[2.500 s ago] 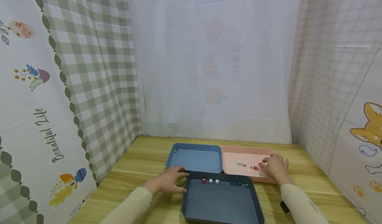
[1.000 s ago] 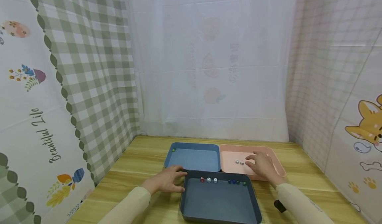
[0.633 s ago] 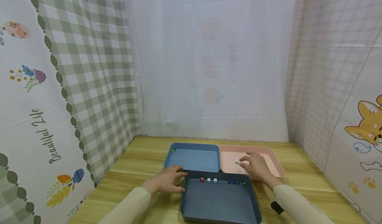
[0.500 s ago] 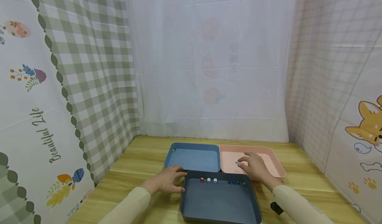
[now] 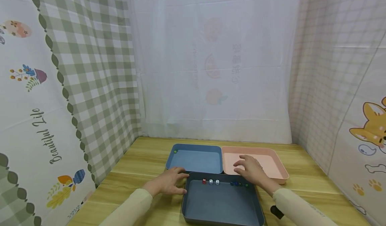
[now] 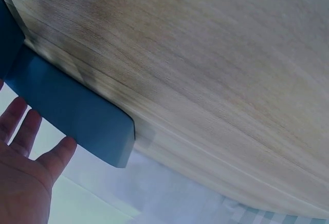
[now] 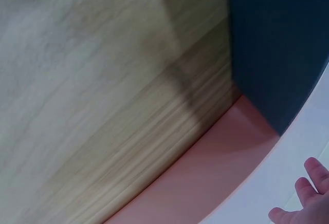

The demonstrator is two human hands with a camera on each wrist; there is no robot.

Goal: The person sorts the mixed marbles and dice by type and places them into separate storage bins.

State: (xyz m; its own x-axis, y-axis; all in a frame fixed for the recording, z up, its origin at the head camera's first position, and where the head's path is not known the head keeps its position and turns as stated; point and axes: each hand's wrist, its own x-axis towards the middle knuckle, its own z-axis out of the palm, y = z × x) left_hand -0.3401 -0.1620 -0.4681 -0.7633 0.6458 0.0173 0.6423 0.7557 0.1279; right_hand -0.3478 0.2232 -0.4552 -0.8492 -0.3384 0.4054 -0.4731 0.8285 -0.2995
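Observation:
In the head view my right hand (image 5: 251, 169) is over the near left part of the pink tray (image 5: 275, 172), fingers bent and pointing left. No dice show on the visible tray floor; a small speck shows at the hand's far edge, and the palm side is hidden. In the right wrist view the fingertips (image 7: 306, 188) are above the tray rim. My left hand (image 5: 169, 181) rests with extended fingers at the left rim of the dark grey tray (image 5: 223, 206). The left wrist view shows its fingertips (image 6: 67, 144) against the tray wall (image 6: 77, 106).
Along the dark tray's far side lie a red die (image 5: 204, 181), two white dice (image 5: 211, 181) and several blue and green dice (image 5: 236, 183). A blue tray (image 5: 196, 159) behind it holds one small green piece (image 5: 175, 151). Curtains enclose the wooden table (image 5: 144, 159).
White and red dice in the pink tray have gone from sight as my right hand passed leftward over them. That hand is now slightly nearer the dark tray. My left hand stays in place.

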